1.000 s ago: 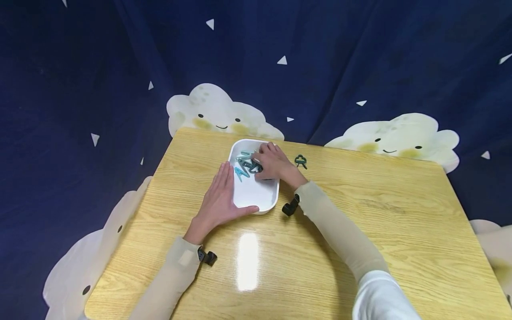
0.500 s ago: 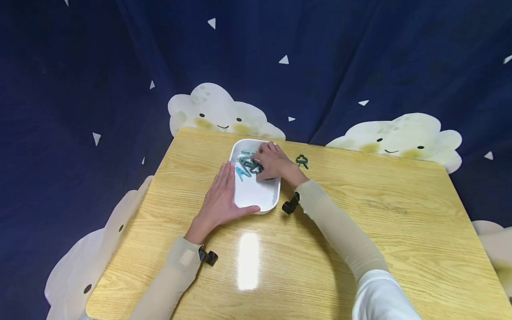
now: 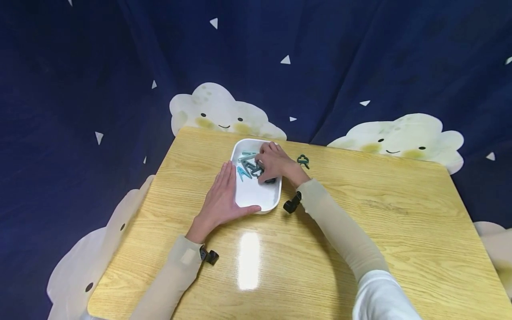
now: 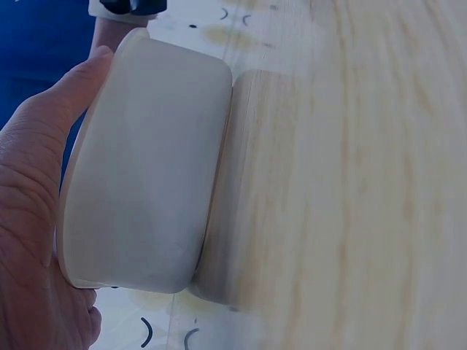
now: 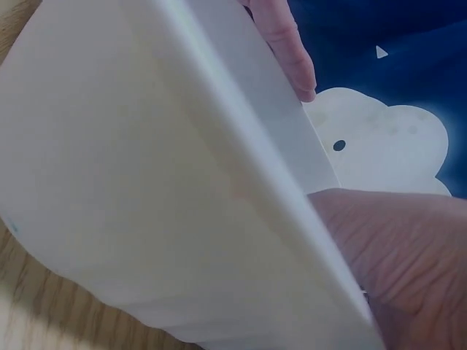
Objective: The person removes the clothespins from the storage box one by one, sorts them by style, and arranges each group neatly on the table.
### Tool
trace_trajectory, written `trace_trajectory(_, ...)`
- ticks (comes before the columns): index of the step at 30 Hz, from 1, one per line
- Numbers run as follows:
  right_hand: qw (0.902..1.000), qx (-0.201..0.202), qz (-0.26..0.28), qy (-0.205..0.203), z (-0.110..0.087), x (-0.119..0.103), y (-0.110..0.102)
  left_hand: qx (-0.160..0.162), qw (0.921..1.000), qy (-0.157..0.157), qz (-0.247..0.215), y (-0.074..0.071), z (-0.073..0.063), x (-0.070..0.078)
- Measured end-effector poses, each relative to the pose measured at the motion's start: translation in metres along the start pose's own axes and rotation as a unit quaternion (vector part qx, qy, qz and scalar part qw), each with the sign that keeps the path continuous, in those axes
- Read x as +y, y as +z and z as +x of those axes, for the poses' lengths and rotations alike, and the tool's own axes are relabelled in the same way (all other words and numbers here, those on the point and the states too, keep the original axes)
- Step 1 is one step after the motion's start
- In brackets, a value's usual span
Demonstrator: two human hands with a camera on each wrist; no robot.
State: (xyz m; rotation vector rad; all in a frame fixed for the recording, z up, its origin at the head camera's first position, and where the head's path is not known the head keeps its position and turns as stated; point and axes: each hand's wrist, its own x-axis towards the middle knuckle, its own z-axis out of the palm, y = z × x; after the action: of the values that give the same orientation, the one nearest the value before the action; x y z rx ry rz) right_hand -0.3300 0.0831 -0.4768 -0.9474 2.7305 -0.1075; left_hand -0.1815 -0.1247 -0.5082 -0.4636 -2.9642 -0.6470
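A white plastic box sits on the table with several clothespins inside. Among them are a light blue clothespin, pale teal ones near the far end, and dark green ones in the middle. My left hand lies along the box's left side with straight fingers, thumb stretched across the near rim; the left wrist view shows this hand against the box wall. My right hand reaches over the right rim, bent fingers among the dark clothespins. Its fingertips' contact with them is partly hidden. In the right wrist view the box wall covers the clothespins.
A dark green cloud-shaped clothespin lies on the wooden table, just right of the box. Behind the table hangs a navy curtain with white triangles and cloud faces. The box is close to the table's back edge.
My right hand has shifted slightly toward me inside the box, and more of a dark clothespin shows below its thumb. My left hand keeps its place on the box.
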Motion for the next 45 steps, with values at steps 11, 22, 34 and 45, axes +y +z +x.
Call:
trace_trajectory(11, 0.9986, 0.048, 0.002, -0.023, -0.003, 0.001, 0.007, 0.001, 1.0, -0.003, -0.004, 0.002, 0.0, 0.0)
trace_trajectory(22, 0.9962, 0.072, -0.006, -0.049, -0.003, -0.005, 0.016, 0.002, 1.0, -0.002, -0.006, 0.002, 0.0, 0.0)
trace_trajectory(34, 0.9936, 0.097, -0.006, -0.058, 0.0, -0.017, 0.022, 0.009, 0.9999, 0.002, -0.006, 0.001, 0.001, 0.0)
trace_trajectory(45, 0.9976, 0.057, -0.003, -0.04, -0.007, -0.018, 0.016, 0.007, 1.0, 0.004, -0.001, 0.002, 0.001, -0.002)
